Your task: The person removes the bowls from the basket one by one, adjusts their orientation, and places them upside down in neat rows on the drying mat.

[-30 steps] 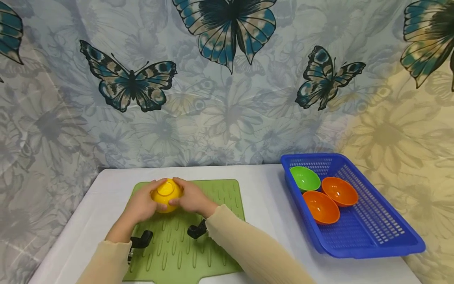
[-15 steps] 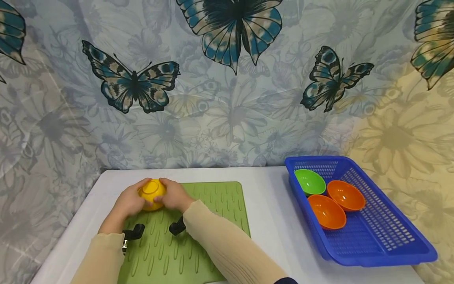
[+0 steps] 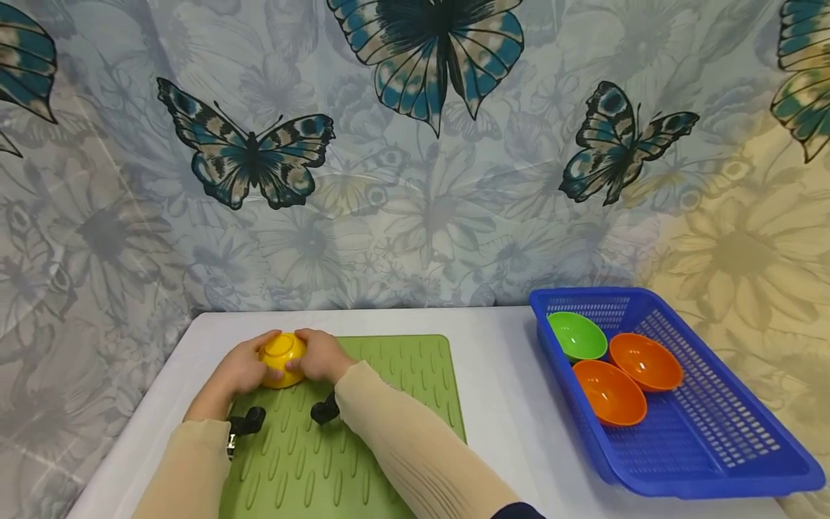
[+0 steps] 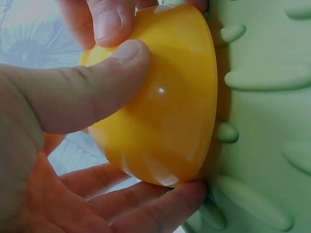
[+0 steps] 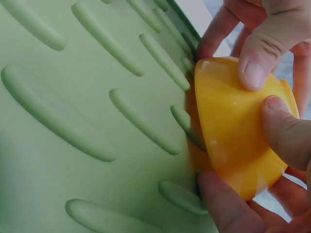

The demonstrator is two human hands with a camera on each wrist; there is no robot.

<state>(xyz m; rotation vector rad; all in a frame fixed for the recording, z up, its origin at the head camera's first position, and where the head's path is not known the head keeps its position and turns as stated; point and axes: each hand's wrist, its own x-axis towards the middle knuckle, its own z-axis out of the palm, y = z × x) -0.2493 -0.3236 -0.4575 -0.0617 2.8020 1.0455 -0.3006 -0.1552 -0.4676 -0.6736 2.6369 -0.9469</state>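
Note:
An upside-down yellow bowl (image 3: 282,352) is at the far left of the green ridged mat (image 3: 402,375), base up. In the left wrist view, the bowl's rim is right at the mat's raised ridges. My left hand (image 3: 243,367) holds the bowl's left side, its thumb pressed on the near wall and its fingers reaching round to the rim. From the other side my right hand (image 3: 324,357) grips it the same way, thumb on the near wall and fingertips low by the rim, as the right wrist view shows. The bowl's far side is hidden.
A blue plastic basket (image 3: 713,468) stands at the right of the white-covered table (image 3: 499,375). Inside it lie a green bowl (image 3: 577,336) and two orange bowls (image 3: 645,362), openings up. Behind the table hangs a butterfly-printed cloth (image 3: 415,245).
Both hands have carried the yellow bowl leftward over the mat and lowered it to the mat's far left. In the last half second it has barely moved. The head view has shifted slightly.

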